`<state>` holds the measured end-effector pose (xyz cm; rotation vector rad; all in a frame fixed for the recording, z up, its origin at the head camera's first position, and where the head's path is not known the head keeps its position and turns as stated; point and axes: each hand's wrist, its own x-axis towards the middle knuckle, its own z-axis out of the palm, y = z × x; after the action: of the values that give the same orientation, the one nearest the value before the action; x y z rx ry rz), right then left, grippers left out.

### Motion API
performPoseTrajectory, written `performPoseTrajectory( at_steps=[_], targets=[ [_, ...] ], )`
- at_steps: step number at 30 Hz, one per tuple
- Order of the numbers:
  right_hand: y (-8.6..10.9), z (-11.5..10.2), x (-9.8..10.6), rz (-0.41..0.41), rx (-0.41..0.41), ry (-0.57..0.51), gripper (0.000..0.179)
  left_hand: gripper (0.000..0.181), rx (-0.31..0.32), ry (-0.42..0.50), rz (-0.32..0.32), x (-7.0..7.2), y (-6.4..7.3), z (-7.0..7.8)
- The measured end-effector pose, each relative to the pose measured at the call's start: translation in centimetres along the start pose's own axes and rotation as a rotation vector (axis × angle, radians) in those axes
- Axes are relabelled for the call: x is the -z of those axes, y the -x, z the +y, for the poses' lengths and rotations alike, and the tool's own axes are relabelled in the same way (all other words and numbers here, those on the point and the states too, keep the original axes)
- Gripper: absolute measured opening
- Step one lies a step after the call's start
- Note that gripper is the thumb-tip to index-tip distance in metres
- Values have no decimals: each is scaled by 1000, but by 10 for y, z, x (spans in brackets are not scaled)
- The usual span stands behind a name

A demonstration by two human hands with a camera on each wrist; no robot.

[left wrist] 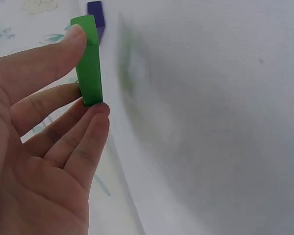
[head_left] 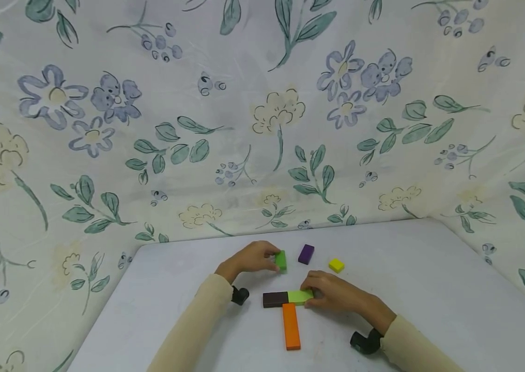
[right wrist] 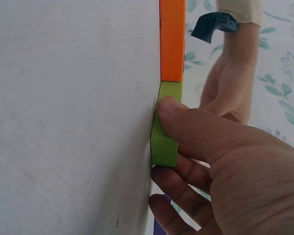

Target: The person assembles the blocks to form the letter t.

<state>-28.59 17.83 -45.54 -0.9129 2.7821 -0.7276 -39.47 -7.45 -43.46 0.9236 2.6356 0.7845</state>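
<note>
"Where might we slip up from here?"

"At our right hand (head_left: 337, 292), first. We have its thumb and fingers pinching the light green block (head_left: 298, 297), which sits end to end with the dark brown block (head_left: 275, 299) on that hand's left. If we press too hard sideways, we could shove the brown one out of line."

"And the orange block (head_left: 291, 326), to the right hand's left and nearer us?"

"Its far end meets the pair around their seam, so the same push might knock it askew. We see nothing pinning it to the worktop (head_left: 397, 253)."

"What about our left hand (head_left: 254, 257)?"

"We have it gripping the green block (head_left: 281, 261) by opposite ends, thumb against fingers (we can't tell whether the block clears the surface). With so little skin on it, a slack thumb could let it twist or drop."

"Anything we might hit?"

"The purple block (head_left: 306, 254) lies just to the right of that hand, so a careless swing that way would clip it. The yellow block (head_left: 336, 265) rests just beyond our right hand; reaching forward without looking, we could brush it with our knuckles."
</note>
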Motion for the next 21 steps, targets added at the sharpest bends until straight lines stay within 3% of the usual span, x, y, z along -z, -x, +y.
performPoseTrajectory(
  at_steps=[7,11,21],
  targets=[
    [1,0,0,5,8,7,31,51,12,62,44,9,13,5],
    [0,2,-1,7,11,14,31,51,-5,43,55,12,20,8],
    [0,3,-1,10,20,8,31,51,-46,67,64,10,38,18]
  ],
)
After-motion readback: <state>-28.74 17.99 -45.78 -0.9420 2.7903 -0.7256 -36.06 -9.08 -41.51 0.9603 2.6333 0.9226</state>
